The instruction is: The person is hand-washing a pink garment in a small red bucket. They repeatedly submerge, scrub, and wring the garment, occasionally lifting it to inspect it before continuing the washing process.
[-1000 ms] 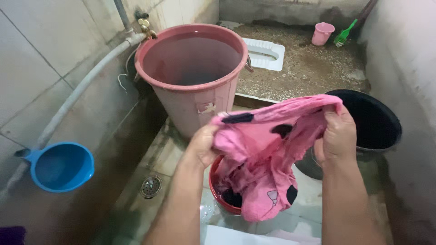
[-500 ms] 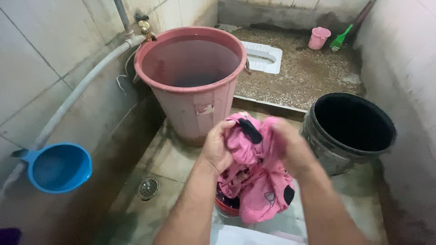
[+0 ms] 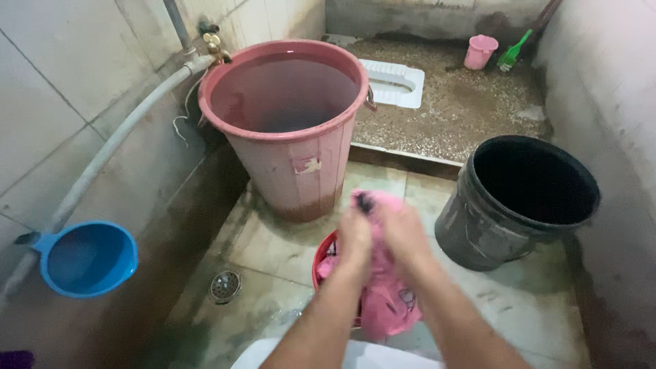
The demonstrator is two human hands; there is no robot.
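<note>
We see our left hand point(image 3: 355, 240) and right hand point(image 3: 403, 231) pressed close together, both blurred, with the fingers of each closed around a bunched pink cloth point(image 3: 386, 304) with dark patches. The cloth sits between the 2 hands and hangs down from them over a small red basin point(image 3: 322, 254), which stands on the wet tiled floor point(image 3: 273, 239) just below our wrists; only part of the basin's rim shows past the cloth and arms. Just behind the hands stands a large pink bucket point(image 3: 294, 130), filled with water and set against the tiled wall. A grey hose point(image 3: 102, 157) runs along that wall up to a brass tap point(image 3: 215, 42) at the bucket's rim. To the right, near the hands but apart from them, stands a black bucket point(image 3: 519, 201), upright and dark inside. A blue dipper point(image 3: 85, 258) sits at the far left by the wall, and a round floor drain point(image 3: 225, 285) lies between it and the red basin.
</note>
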